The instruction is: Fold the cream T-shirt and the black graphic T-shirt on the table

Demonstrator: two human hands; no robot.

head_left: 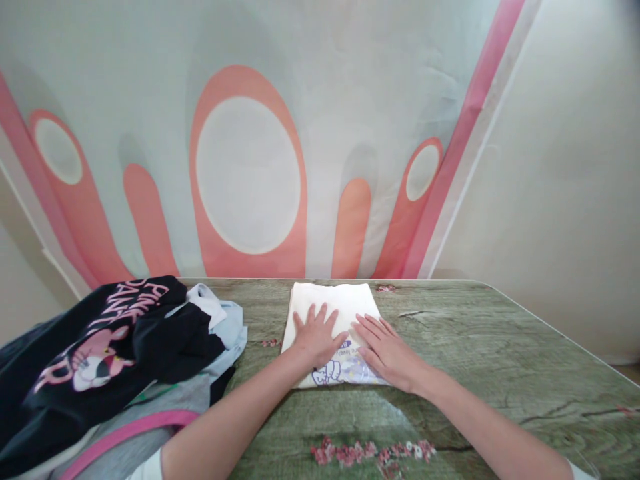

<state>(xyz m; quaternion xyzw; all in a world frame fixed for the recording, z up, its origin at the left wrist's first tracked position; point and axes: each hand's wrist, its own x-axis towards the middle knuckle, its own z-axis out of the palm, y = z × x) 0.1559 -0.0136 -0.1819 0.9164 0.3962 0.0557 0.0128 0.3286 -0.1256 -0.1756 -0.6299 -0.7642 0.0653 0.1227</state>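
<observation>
A white garment (330, 298), folded into a flat rectangle, lies on the table in front of me. Purple lettering and a cartoon print show on its near half. My left hand (316, 337) rests flat on its left and middle part with the fingers spread. On its right side lies my right hand (383, 347), palm down and fingers stretched out. Neither hand grips the cloth. Both palms cover parts of the print.
To the left is a heap of loose clothes, topped by a black shirt (175, 337) with a pink cartoon print; light blue cloth (233, 327) and grey cloth (187, 398) show beneath. The wood-patterned table (500, 373) meets a wall with a pink-patterned hanging (250, 267) at its far edge.
</observation>
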